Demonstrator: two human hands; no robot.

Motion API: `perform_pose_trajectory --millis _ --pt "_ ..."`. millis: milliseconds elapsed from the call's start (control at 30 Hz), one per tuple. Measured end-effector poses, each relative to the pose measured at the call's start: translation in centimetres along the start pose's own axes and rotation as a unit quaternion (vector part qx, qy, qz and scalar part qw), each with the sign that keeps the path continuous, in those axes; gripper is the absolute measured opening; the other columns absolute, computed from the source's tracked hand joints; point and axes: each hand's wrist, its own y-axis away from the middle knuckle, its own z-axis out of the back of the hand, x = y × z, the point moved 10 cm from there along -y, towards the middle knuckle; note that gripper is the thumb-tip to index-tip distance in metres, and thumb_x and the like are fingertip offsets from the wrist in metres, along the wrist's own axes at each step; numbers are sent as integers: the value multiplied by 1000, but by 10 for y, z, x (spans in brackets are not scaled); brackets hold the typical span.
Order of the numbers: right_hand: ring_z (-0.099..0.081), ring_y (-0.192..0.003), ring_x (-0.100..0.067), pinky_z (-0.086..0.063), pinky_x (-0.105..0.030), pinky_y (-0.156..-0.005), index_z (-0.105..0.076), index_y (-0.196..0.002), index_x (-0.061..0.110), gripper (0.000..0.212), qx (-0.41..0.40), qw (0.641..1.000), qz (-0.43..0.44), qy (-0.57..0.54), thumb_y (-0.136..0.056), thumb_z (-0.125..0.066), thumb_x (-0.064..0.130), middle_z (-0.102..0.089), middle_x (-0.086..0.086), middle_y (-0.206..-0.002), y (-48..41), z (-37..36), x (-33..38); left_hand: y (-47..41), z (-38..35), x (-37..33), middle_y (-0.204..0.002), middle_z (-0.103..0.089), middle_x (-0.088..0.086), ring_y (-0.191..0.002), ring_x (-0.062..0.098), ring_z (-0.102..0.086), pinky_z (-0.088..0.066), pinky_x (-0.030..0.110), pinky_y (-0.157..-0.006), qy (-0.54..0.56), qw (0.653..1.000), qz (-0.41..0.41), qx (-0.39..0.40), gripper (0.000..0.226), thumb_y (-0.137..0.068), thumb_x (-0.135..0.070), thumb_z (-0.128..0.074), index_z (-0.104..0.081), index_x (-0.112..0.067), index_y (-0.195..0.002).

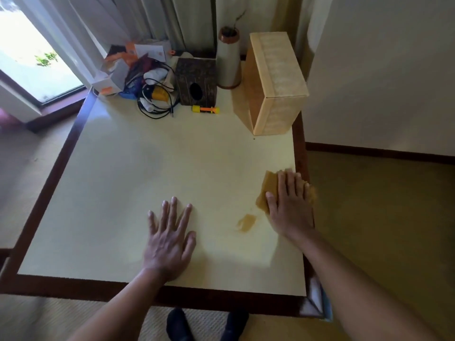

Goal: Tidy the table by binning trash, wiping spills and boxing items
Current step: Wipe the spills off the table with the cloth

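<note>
Your right hand (289, 200) lies flat, fingers spread, pressing a yellow-brown cloth (269, 190) onto the table (123, 168) at its right edge; the cloth's long axis runs toward the far edge, along your fingers. Your left hand (170, 238) rests open, palm down, holding nothing. A brown spill (246, 222) lies between them, just beside the cloth.

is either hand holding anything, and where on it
The right hand presses flat on top of a yellow cloth, not gripping it. The left hand lies empty on the table.
</note>
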Motion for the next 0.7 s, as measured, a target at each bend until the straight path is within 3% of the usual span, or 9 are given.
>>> perform_pose_trajectory --millis 167,233,367,467,600,700 --pt "8 -157 -30 -3 -55 -126 6 -162 17 77 -15 999 -47 -13 -101 -4 64 7 -8 -171 -89 16 -6 -1 -1 2 -173 10 10 -159 29 13 0 63 -126 -5 1000 -10 -14 74 -101 -57 -26 -3 -29 -166" --pt "7 -157 -30 -6 -55 -126 5 -162 15 76 -17 999 -38 -14 -102 -7 62 6 -10 -171 -66 7 11 1 -3 3 -173 9 10 -160 30 11 -2 64 -126 -9 1000 -11 -14 74 -101 -57 -27 -5 -28 -166" --pt "15 -157 -25 -3 -53 -127 5 -162 16 75 31 997 69 -25 -105 -19 58 12 -7 -171 49 -17 49 4 -2 4 -174 7 10 -160 31 8 -7 66 -124 3 1000 -13 -17 75 -100 -56 -31 -8 -28 -166" --pt "18 -156 -22 -2 -51 -127 7 -162 18 76 47 994 95 -3 -104 -18 61 16 -3 -170 62 -18 33 3 -1 2 -174 4 12 -160 33 3 -10 68 -123 9 999 -20 -25 77 -99 -55 -35 -11 -26 -166" --pt "6 -157 -30 -5 -55 -126 2 -162 16 76 -15 1000 1 14 -104 -12 62 4 -9 -171 -35 9 -12 1 0 1 -174 0 13 -160 34 0 -13 69 -122 6 999 -26 -36 78 -97 -54 -37 -14 -25 -166" --pt "4 -157 -34 -5 -57 -125 3 -162 11 78 -13 997 -71 4 -103 -6 62 2 -15 -170 -97 21 -21 -1 0 1 -174 0 13 -160 34 0 -11 68 -122 5 999 -26 -39 77 -97 -54 -37 -15 -25 -166"
